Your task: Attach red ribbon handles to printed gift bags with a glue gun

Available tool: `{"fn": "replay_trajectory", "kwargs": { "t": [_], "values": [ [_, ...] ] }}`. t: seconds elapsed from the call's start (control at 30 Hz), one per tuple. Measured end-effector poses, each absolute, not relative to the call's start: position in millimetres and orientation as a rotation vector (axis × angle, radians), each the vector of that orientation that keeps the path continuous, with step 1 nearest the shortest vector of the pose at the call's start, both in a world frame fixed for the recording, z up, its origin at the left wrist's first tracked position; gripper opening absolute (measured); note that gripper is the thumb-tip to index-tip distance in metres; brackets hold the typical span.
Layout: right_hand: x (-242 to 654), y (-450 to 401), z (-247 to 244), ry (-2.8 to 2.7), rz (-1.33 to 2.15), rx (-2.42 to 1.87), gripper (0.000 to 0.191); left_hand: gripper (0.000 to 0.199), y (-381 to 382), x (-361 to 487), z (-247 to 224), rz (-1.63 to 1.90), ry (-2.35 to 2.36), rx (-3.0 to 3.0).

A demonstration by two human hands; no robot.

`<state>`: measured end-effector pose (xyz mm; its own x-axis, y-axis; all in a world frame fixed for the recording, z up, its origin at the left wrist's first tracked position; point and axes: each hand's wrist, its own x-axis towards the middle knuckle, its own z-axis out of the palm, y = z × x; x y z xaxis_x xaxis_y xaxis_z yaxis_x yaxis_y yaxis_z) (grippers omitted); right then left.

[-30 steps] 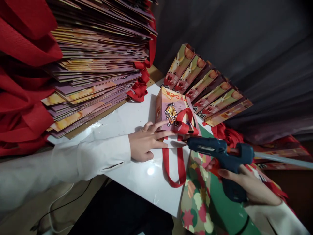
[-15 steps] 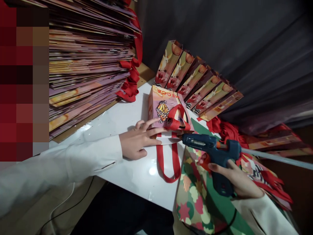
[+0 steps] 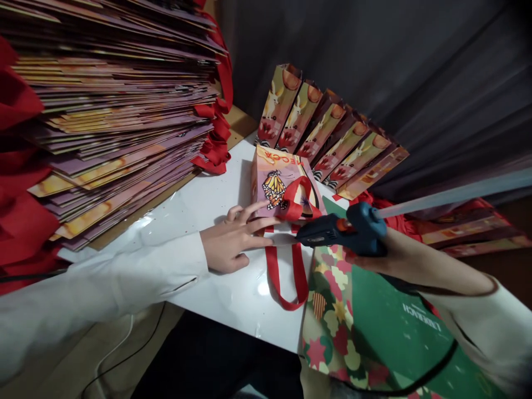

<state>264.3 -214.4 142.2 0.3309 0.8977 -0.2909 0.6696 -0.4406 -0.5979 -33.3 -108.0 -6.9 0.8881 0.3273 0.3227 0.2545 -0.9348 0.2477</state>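
My left hand (image 3: 235,238) lies with spread fingers at the near edge of a butterfly-printed paper bag (image 3: 266,166), its fingertips pressing on the bag's lower part. A red ribbon handle (image 3: 298,266) loops toward me on the white table; another red ribbon loop (image 3: 302,188) rests on the bag's printed face. Wrapped around a dark blue glue gun (image 3: 366,230) is my right hand (image 3: 374,249). The gun's nozzle is at the bag's near edge, just right of my left fingertips. A translucent glue stick (image 3: 449,191) sticks out of its back.
Tall stacks of flat printed bags (image 3: 124,111) with red ribbons fill the left. A row of upright bags (image 3: 324,133) stands behind. A green patterned bag (image 3: 399,321) lies at the right, with a black cable (image 3: 432,374) over it. White table (image 3: 216,299) edge runs near me.
My right hand has turned and raised the glue gun, so its rear and glue stick swing upward and the nozzle shifts left. My left hand has stayed nearly in place. The view has shifted slightly.
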Motion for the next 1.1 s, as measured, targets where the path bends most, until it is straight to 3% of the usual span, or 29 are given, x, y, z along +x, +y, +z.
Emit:
{"fn": "replay_trajectory", "kwargs": {
  "t": [0.07,0.17,0.37,0.5,0.63,0.8,0.93,1.1],
  "values": [
    [273.0,-225.4,146.6,-1.410,0.957,-2.361,0.057,0.068,-108.0,-33.3,-6.9,0.534,0.445,2.866],
    [285.4,-253.3,145.1,-0.949,1.067,-2.473,0.051,0.067,-107.7,-33.2,-6.5,0.531,0.435,2.870],
    [307.6,-308.0,107.0,-0.436,1.013,-2.113,0.037,0.059,-107.6,-32.0,-8.6,0.583,0.445,2.853],
    [332.2,-321.5,74.1,-0.296,1.057,-1.976,0.037,0.039,-109.6,-28.4,-11.2,0.670,0.483,2.902],
    [347.4,-320.8,50.5,-0.294,1.083,-1.867,0.032,0.027,-113.5,-23.1,-10.6,0.759,0.602,2.982],
    [343.4,-313.3,35.6,-0.237,1.020,-1.904,0.030,0.029,-117.4,-19.3,-9.7,0.894,0.672,3.058],
    [349.3,-310.5,29.1,-0.307,0.813,-2.107,0.039,0.035,-121.4,-18.8,-12.0,0.949,0.748,3.089],
    [371.6,-310.6,27.7,-0.811,0.544,-2.536,0.049,0.036,-123.5,-16.9,-10.9,0.941,0.784,3.107]
  ]
}}
